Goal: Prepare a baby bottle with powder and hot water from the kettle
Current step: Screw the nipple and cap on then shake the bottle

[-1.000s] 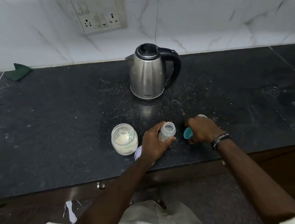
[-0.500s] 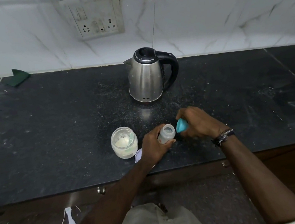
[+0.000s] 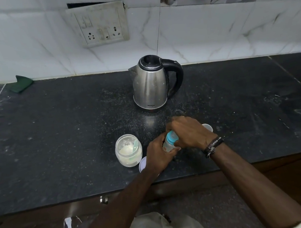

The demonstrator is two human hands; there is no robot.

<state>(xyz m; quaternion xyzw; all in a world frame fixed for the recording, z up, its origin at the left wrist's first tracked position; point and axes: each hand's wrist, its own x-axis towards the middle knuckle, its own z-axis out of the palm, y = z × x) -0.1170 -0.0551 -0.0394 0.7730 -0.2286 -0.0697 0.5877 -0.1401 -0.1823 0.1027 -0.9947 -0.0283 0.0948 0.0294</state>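
At the bottom of the frame pale clothing is seen, with two bare forearms reaching up from it toward the centre. Just right of centre, near the front edge of the dark counter [image 3: 55, 143], one baby bottle [image 3: 166, 145] is held upright between the two hands. The left hand [image 3: 157, 155] is wrapped closely around the bottle's clear body from the left, fingers curled tight against it. The right hand [image 3: 189, 132] is closed from above and from the right over the teal collar [image 3: 172, 137] sitting on the bottle's neck; the collar is gripped by the fingertips, and only its near side is visible. What is inside the bottle cannot be told, since it is covered by the hands. A braided band [image 3: 212, 146] is worn on the right wrist.

Just left of the hands, one open glass jar [image 3: 128, 150] stands upright, partly filled with white powder, with a pale green scoop [image 3: 135, 147] resting inside it. A round white lid [image 3: 143, 166] lies flat beside the jar's near right side, partly hidden by the left wrist. Behind the right hand, the rim of one small white cap [image 3: 207, 127] is seen.

Further back, at the centre, one steel kettle [image 3: 151, 83] stands with its lid shut and its black handle to the right, well apart from the bottle. In the upper left a green cloth [image 3: 20, 83] lies against the wall, and above centre-left one socket panel [image 3: 101, 24] is fixed to the white tiles
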